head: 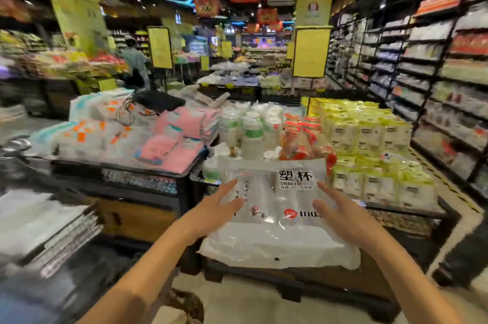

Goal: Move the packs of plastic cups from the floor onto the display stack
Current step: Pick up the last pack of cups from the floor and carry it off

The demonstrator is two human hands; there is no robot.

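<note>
1. Far left, a low display table [126, 177] carries pink and white wrapped packs [163, 136]. A black bag [158, 102] lies on top of them.
2. The left forearm comes in from the bottom edge, angled up and to the right. The left hand [216, 210] sits at the left edge of the pack of plastic cups [277, 191], palm turned in toward it.
3. Its fingers are straight and a little apart, pointing up and away, and the thumb lies over the pack's left edge. Nothing is curled round the film.
4. In the middle is the pack itself, a flat clear bag with black lettering and a red logo. It is up on the display stack, on top of other clear packs [277, 247], between the two hands. Upright sleeves of cups [250, 136] stand just behind it.
5. The right forearm mirrors the left, rising from the lower right and angled up and to the left. The right hand [340, 218] is at the pack's right edge, palm facing in.
6. Its fingers are straight and slightly spread, with the thumb out toward the bag. Whether the palm actually presses the film, I cannot tell.
7. Further right is a block of yellow-green packs [369, 139], then tall dark shelving [435, 80] along the aisle, heavily blurred.
</note>
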